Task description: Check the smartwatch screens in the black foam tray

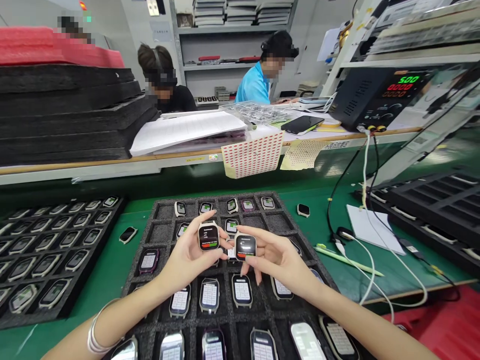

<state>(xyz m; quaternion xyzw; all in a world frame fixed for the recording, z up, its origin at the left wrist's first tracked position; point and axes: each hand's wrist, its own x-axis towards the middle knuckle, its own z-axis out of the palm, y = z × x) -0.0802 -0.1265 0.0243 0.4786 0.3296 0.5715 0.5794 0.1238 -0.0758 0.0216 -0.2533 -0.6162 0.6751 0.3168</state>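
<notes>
From the head view, my left hand (187, 257) has its fingers closed around a watch body (208, 236), screen up, showing a dark display with a red and green bar at the bottom. My right hand (275, 257) grips a second watch body (245, 246) the same way, its screen dark with white text and a red strip. The two are held just beside each other, above the middle of a black foam tray (165, 235) on the green table (112, 270). The tray's pockets hold more watch bodies, most with lit white screens, some pockets bare. A second tray (56, 250) full of watches lies to my left, with one loose watch (128, 234) on the table between the trays. To my right, white cables (369, 265) run across the table. Across the bench sit two people, one in a blue shirt (253, 85).
</notes>
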